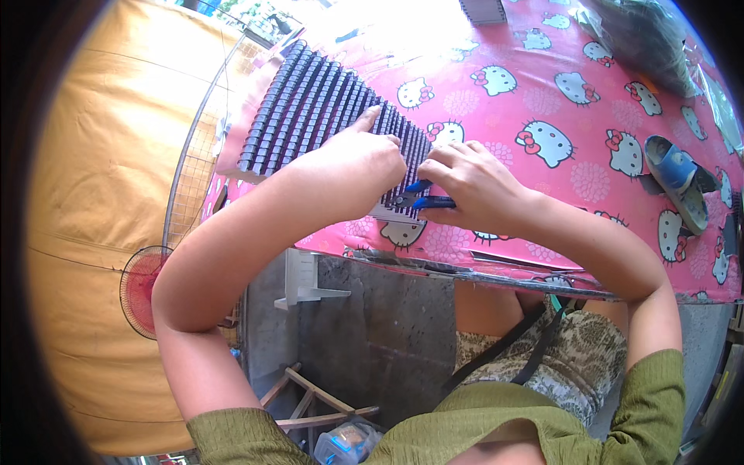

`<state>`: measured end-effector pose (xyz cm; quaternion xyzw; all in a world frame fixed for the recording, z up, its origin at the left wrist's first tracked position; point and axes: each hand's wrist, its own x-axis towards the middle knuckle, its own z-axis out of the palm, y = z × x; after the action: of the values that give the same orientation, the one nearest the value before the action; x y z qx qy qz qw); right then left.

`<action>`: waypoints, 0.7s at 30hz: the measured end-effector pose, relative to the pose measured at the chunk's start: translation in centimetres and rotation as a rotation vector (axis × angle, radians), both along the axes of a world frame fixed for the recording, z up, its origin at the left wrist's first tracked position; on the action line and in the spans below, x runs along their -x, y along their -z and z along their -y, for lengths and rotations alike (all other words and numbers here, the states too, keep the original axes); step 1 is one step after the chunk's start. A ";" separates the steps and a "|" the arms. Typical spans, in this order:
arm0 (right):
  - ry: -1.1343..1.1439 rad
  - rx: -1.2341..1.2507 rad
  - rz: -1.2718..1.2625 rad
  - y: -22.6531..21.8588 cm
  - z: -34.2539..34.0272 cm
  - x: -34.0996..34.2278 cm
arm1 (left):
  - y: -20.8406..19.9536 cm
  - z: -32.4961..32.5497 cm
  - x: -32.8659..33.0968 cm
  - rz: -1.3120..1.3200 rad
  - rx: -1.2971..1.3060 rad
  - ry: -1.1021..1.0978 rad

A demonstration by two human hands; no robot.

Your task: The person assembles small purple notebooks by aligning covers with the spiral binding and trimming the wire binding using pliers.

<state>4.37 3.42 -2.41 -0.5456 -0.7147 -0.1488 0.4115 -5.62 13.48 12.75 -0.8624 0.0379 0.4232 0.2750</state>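
Note:
Rows of dark plastic binding coils [310,108] run along a stack of spiral-bound notebooks on the table, with white page edges [399,215] showing at the near right end. My left hand [360,167] rests over the coils. One of its fingers stretches out across the rows; the others curl down, and what they hold, if anything, is hidden. Close to its right, my right hand [477,186] grips a pair of cutting pliers [434,202] with blue handles. The jaws of the pliers point left, at the coils by the near end of the stack.
A pink cat-print cover [542,147] lies over the table. Another spiral-bound notebook [484,9] is at the far edge, and a blue slipper [678,174] lies at the right. Below stand a white stool [306,279] and a wooden frame [318,399]; a red fan [146,291] is leftward.

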 end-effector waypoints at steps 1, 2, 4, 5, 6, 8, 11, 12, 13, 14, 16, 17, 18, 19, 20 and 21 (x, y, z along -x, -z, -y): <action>-0.095 0.184 -0.165 0.0 -0.3 -0.3 | 0.0 0.0 -0.1 -0.014 -0.009 0.001; -0.189 0.368 -0.330 -0.2 -0.7 -0.8 | 0.0 0.1 -0.2 -0.027 -0.018 0.002; -0.272 0.803 -0.598 -1.6 -1.4 -2.0 | 0.0 0.3 -0.4 -0.046 -0.035 -0.011; -0.291 0.994 -0.839 -2.4 -1.4 -2.0 | 0.1 0.5 -0.5 -0.049 -0.044 -0.023; -0.306 1.182 -1.083 -2.7 -1.4 -2.0 | 0.3 0.6 -0.6 -0.051 -0.053 -0.033; -0.292 1.056 -0.894 -2.3 -1.0 -1.6 | 1.4 -0.1 1.5 0.186 0.041 0.044; -0.188 0.664 -0.441 -0.6 0.1 -0.6 | 1.4 -0.1 0.9 0.050 0.001 0.053; -0.143 0.549 -0.352 -0.1 0.6 -0.5 | 1.6 -0.4 0.9 0.060 0.006 0.055; -0.096 0.430 -0.262 0.4 1.1 -0.4 | 1.6 -0.6 1.1 0.072 0.008 0.059; -0.051 0.311 -0.172 0.8 1.3 -0.3 | 1.6 -0.6 1.1 0.083 0.010 0.061; -0.050 0.260 -0.155 1.4 1.1 -0.1 | 1.5 -0.5 1.1 0.098 0.026 0.064; -0.055 0.224 -0.148 1.6 0.7 0.0 | 1.5 -0.5 1.1 0.105 0.030 0.070; -0.059 0.188 -0.140 1.7 0.4 0.0 | 1.5 -0.5 1.1 0.112 0.033 0.076; -0.128 0.348 -0.271 1.3 0.1 -0.2 | 1.6 -0.5 1.1 0.095 0.026 0.063; -0.199 0.508 -0.401 0.2 0.1 -0.7 | 1.4 -0.3 0.9 0.079 0.018 0.049; -0.269 0.668 -0.530 -0.4 -0.2 -1.2 | 1.3 -0.1 0.8 0.062 0.009 0.036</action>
<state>5.58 3.64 -2.06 -0.5698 -0.6581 0.2900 0.3975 -6.45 13.59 11.43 -0.8757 0.0467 0.3909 0.2796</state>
